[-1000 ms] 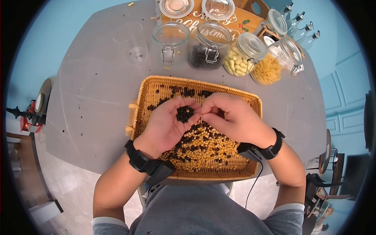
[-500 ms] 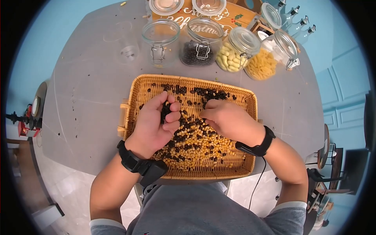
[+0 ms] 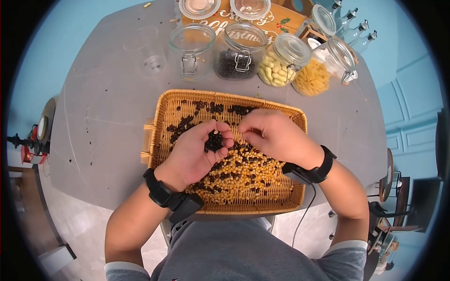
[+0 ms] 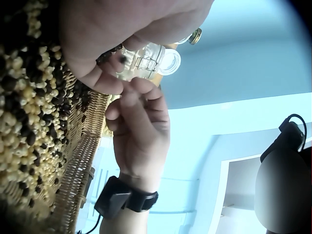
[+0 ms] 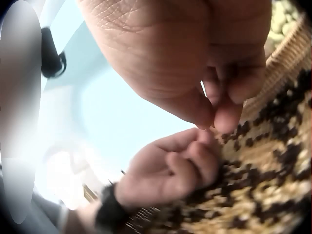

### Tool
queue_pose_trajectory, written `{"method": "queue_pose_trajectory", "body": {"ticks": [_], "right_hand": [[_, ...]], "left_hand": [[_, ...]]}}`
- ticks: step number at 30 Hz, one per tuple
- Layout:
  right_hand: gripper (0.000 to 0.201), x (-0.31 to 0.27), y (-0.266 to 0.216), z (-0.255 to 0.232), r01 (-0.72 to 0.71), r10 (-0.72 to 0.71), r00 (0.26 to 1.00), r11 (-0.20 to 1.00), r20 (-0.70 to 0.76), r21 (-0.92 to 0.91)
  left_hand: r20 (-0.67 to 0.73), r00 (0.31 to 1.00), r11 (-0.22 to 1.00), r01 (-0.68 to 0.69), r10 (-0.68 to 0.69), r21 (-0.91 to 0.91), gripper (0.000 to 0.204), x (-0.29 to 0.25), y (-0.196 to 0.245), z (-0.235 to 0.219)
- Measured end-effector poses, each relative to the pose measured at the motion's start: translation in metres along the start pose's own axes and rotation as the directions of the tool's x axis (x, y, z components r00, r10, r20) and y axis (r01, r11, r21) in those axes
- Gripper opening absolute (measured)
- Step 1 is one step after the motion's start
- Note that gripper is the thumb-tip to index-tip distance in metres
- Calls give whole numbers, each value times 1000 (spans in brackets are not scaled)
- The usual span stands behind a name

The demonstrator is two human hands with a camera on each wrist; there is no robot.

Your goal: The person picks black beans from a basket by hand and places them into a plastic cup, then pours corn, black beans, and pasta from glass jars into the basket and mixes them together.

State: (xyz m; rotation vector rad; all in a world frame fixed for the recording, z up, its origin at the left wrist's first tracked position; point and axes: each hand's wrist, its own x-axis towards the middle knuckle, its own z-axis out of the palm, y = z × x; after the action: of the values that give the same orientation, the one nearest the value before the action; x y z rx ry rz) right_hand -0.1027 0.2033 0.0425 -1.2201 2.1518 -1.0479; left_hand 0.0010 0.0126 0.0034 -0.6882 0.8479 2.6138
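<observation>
My left hand point(image 3: 190, 152) is palm up above the wicker tray, fingers curled round a small heap of black beans point(image 3: 214, 141); one paler piece lies on top. Curled fingers of my right hand point(image 3: 274, 136) are just right of it, thumb and forefinger tips close together. No object shows between those tips. In the left wrist view the right hand point(image 4: 141, 131) meets the left hand's fingertips. The right wrist view has the right thumb and finger just above the left hand point(image 5: 170, 168). Yellow kernels point(image 3: 243, 173) mixed with dark beans lie in the tray point(image 3: 225, 96).
Behind the tray stand a glass jar point(image 3: 190, 54), a jar of black beans point(image 3: 236, 61), a jar of pale pods point(image 3: 279, 68) and a jar of pasta point(image 3: 314, 77). A clear cup point(image 3: 153, 64) is at the left; a wooden sign point(image 3: 281, 14) lies behind.
Since half a second ago, the right hand has lifted from the tray's contents toward the left hand. My left hand has turned its palm further up, showing the beans. The head view has shifted slightly.
</observation>
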Motion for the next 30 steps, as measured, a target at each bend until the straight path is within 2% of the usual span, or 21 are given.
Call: {"method": "queue_pose_trajectory", "body": {"ticks": [1, 2, 4, 7, 17, 19, 23, 30], "right_hand": [[15, 0, 7, 1, 178, -183, 983, 921, 18, -346], [15, -3, 9, 2, 181, -186, 982, 921, 20, -346], [6, -11, 8, 6, 63, -28, 995, 912, 92, -405], [11, -16, 17, 12, 68, -17, 993, 886, 115, -458], [9, -21, 15, 12, 27, 27, 994, 880, 107, -473], [10, -21, 14, 10, 65, -54, 998, 926, 40, -372], [13, -18, 11, 11, 83, -65, 996, 935, 62, -346], [9, -21, 6, 24, 1, 34, 997, 875, 63, -483]], "left_hand": [[28, 999, 1000, -15, 15, 8, 23, 1, 0, -5], [26, 999, 1000, -18, 18, 7, 23, 2, -1, -6], [36, 999, 999, -30, 31, -25, 24, 2, -1, -8], [17, 999, 999, -27, 28, -23, 24, 3, -1, -6], [2, 999, 999, -34, 34, -1, 24, 1, -1, -4], [-4, 1000, 1000, -29, 29, 1, 24, 1, -1, -4], [7, 999, 999, -43, 43, 13, 24, 1, -2, -4], [8, 999, 999, -38, 38, 4, 25, 2, -2, -6]]}}
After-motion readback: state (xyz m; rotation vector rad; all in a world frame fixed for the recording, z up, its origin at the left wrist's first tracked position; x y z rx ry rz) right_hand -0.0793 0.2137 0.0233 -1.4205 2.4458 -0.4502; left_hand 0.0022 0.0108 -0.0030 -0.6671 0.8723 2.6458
